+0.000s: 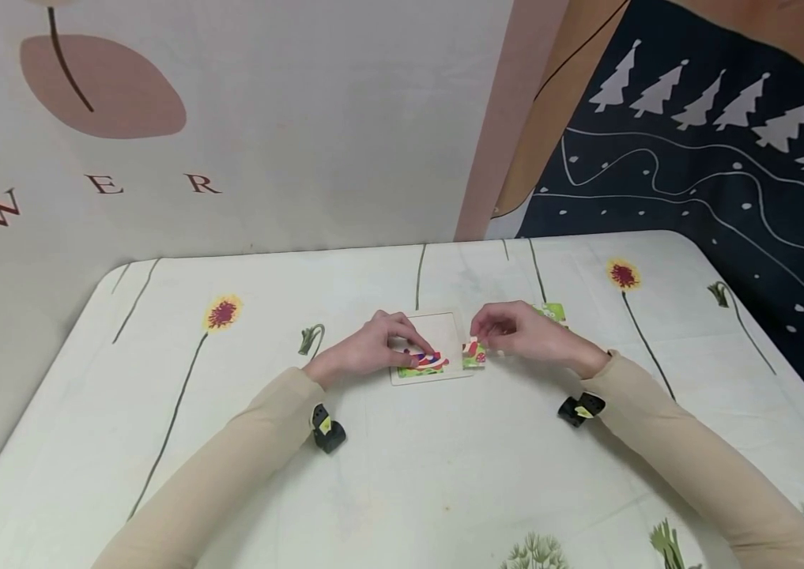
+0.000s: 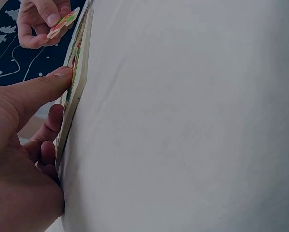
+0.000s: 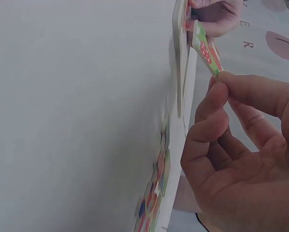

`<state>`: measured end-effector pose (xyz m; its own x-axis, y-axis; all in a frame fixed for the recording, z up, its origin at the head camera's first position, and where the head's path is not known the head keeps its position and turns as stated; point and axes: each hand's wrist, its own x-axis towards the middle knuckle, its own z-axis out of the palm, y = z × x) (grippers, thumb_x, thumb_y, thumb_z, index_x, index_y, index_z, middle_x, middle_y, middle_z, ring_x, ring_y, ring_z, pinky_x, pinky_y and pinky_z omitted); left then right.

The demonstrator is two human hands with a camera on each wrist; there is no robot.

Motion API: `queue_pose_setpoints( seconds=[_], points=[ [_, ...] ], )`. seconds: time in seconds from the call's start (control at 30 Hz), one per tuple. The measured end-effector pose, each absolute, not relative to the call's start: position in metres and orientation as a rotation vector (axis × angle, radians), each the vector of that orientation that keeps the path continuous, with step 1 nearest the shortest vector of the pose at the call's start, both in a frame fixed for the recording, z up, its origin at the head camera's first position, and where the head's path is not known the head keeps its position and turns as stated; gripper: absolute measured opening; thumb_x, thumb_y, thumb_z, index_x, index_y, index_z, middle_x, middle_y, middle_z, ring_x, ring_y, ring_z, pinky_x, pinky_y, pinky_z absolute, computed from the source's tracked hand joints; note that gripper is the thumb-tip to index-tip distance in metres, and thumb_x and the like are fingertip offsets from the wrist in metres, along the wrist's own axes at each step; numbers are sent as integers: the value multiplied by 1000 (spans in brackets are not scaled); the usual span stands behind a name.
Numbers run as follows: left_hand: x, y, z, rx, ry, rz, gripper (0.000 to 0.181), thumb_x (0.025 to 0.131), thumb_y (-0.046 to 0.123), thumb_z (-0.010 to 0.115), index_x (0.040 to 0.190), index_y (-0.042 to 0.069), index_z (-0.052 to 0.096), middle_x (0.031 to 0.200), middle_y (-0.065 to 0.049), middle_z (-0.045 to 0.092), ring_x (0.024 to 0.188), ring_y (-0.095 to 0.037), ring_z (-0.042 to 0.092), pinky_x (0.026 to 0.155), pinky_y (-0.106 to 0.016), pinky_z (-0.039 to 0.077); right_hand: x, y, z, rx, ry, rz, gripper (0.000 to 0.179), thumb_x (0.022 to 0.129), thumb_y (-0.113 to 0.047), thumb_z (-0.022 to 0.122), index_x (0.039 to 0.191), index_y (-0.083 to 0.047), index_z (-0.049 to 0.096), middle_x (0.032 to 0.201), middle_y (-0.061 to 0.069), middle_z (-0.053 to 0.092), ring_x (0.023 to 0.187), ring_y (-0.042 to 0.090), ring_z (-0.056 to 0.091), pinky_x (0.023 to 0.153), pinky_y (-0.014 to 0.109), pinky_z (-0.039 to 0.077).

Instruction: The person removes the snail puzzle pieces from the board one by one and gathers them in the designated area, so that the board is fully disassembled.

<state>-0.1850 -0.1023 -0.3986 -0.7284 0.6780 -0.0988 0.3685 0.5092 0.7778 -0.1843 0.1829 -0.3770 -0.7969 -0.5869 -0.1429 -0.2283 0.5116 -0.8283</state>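
Observation:
A shallow pale puzzle tray (image 1: 437,322) lies on the table, with colourful joined puzzle pieces (image 1: 424,365) along its near side. My left hand (image 1: 373,344) rests over the tray's left part, its thumb and index fingertip pressing on those pieces. In the left wrist view the thumb (image 2: 43,89) reaches straight to the tray's edge. My right hand (image 1: 526,333) pinches a puzzle piece (image 1: 474,354) by its edge between thumb and index finger. In the right wrist view this held piece (image 3: 206,50) is tilted, green with a red dotted shape, close to the tray.
More loose puzzle pieces (image 3: 154,186) lie on the table by the right hand, partly hidden behind it in the head view, where a green one (image 1: 553,310) shows. A white cloth (image 1: 402,490) printed with flowers covers the table. Patterned fabric (image 1: 302,118) hangs behind.

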Motion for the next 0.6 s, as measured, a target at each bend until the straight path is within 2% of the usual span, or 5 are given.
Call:
queue_pose_setpoints(
  seconds=[0.27, 0.6],
  points=[
    [-184, -102, -398, 836, 2355, 1079, 22, 88, 14, 74, 110, 14, 78, 109, -4, 64, 103, -21, 39, 85, -33, 30, -182, 195, -374, -624, 2378, -1220, 20, 92, 3, 59, 109, -2, 67, 97, 11, 66, 88, 19, 57, 76, 24, 47],
    [-184, -102, -399, 817, 2353, 1090, 23, 88, 13, 74, 110, 15, 78, 110, -3, 63, 104, -21, 37, 86, -32, 30, -181, 212, -365, -526, 2426, -1188, 20, 94, -1, 60, 112, -1, 66, 103, 15, 66, 85, 18, 57, 68, 25, 48]
  ],
)
